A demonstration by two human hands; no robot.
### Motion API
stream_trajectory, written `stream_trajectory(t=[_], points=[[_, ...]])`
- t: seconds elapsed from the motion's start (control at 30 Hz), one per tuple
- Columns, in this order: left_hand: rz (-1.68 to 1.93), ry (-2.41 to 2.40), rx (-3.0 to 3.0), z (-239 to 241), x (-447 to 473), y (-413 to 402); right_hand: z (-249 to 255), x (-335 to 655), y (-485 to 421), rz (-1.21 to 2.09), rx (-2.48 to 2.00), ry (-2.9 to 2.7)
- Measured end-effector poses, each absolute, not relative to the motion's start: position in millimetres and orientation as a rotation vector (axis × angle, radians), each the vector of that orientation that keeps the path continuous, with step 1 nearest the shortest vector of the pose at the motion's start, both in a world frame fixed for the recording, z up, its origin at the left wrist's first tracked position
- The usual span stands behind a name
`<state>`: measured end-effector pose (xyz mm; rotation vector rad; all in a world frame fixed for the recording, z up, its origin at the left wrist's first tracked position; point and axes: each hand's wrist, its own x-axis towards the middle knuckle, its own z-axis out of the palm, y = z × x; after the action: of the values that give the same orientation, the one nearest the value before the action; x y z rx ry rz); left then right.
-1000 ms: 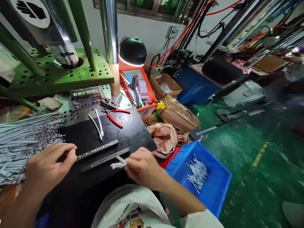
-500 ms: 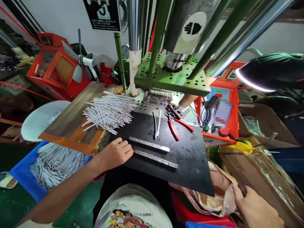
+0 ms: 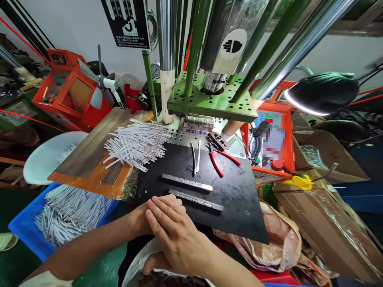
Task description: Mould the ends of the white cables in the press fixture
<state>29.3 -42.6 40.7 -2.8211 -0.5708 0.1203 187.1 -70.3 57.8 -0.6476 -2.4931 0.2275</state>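
Observation:
My right hand [image 3: 181,243] lies across my left hand at the front edge of the black work plate [image 3: 236,207], its fingers stretched out. Beneath it, my left hand [image 3: 143,220] is mostly covered; its visible knuckles are curled, and whatever may be inside is hidden. Just beyond the hands, two slim notched metal bars [image 3: 187,182] lie roughly parallel on the plate. Farther back are two white plastic strips [image 3: 198,157], which look like cable ties, and red-handled cutting pliers [image 3: 216,163]. A heap of similar white strips [image 3: 137,141] covers part of the wooden board to the left.
A green press plate [image 3: 215,105] on columns stands over a metal fixture [image 3: 199,121]. A blue bin [image 3: 30,239] of white strips sits lower left, with a white basin [image 3: 37,161] behind. At right are a lamp [image 3: 323,91], an orange control box [image 3: 287,139] and cardboard boxes [image 3: 323,223].
My right hand has come from the plastic bag at the lower right onto my left hand. My left hand has shifted slightly right and towards me. The view has tilted a little.

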Motion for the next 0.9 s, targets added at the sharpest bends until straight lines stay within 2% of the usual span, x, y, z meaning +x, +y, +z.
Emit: stream_trajectory(t=[0.17,0.27,0.4,0.57,0.73,0.9], points=[[0.130,-0.545,-2.879,45,23,-37,61,168,-72,0.295,-0.400,-2.432],[-0.054,-0.513,-2.913,49,20,-27,61,174,-69,0.454,-0.295,-2.179],[-0.390,-0.566,-2.960,46,4,-19,48,218,-67,0.359,-0.862,-1.971],[-0.454,-0.893,-2.924,39,-8,-14,15,293,-74,0.132,-1.457,-2.053],[-0.349,-0.993,-2.955,18,10,-9,0,315,-80,0.194,-1.555,-2.231],[-0.463,-1.060,-3.006,20,14,15,23,319,-49,0.365,-1.434,-2.163]])
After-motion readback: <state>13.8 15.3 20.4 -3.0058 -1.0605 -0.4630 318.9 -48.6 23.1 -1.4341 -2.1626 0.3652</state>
